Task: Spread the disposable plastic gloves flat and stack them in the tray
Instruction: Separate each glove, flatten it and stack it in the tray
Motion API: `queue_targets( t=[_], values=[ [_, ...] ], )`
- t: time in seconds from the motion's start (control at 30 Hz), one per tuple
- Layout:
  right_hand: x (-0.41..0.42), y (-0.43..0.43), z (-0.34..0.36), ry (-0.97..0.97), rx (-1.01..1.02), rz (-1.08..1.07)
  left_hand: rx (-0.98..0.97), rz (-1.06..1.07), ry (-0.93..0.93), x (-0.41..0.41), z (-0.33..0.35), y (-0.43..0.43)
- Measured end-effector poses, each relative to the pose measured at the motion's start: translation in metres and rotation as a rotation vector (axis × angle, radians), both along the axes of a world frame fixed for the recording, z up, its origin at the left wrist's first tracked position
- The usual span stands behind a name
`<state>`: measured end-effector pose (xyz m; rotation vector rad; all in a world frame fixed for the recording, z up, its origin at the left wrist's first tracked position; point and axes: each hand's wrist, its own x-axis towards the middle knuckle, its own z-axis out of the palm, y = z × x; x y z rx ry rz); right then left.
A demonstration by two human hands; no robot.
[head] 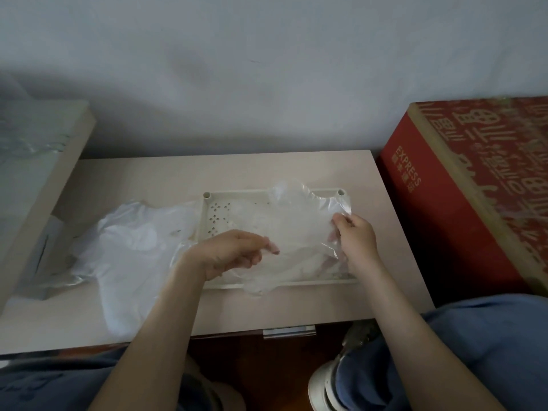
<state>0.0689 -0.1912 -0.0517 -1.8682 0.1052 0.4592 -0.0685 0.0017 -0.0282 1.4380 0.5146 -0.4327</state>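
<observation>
Forearms (pixel 166 310) reach mid-frame; left grip (pixel 237 250) and right grip (pixel 357 237) each pinch one clear glove (pixel 296 223) above the tray (pixel 237 193).

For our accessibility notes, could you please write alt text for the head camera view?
A person's left hand and right hand each pinch a clear plastic glove, holding it spread over a perforated tray on a pale table. A pile of clear plastic lies left of the tray; a red box stands at right.

Clear gloves (pixel 299 221); cream tray (pixel 237 194) — diamond-pattern holes; red box (pixel 439 215) — white lettering.
</observation>
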Motion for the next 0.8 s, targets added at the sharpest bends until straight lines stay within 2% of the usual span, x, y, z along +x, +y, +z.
queue_targets(
  t=[0.1, 0.23, 0.33, 0.43, 0.57, 0.67, 0.8],
  values=[
    [-0.004, 0.003, 0.013, 0.100, 0.185, 0.074, -0.050, 0.023, -0.098, -0.003, 0.006, -0.002],
    [-0.016, 0.005, 0.053, 0.076, 0.400, 0.249, -0.136, 0.211, -0.157, -0.001, 0.008, -0.001],
    [-0.025, 0.004, 0.081, 0.069, 0.532, 0.391, -0.136, 0.186, -0.176, -0.002, 0.006, -0.001],
    [-0.023, 0.006, 0.083, 0.083, 0.600, 0.410, -0.244, 0.194, -0.184, -0.004, 0.012, -0.010],
    [-0.017, 0.010, 0.066, 0.046, 0.621, 0.285, -0.459, 0.208, -0.204, -0.009, 0.015, -0.018],
    [-0.015, 0.009, 0.056, 0.058, 0.534, 0.147, -0.474, 0.159, -0.226, -0.013, 0.012, -0.015],
    [-0.014, 0.004, 0.034, -0.043, 0.328, 0.171, -0.415, 0.167, -0.108, -0.016, 0.010, -0.010]
  ],
)
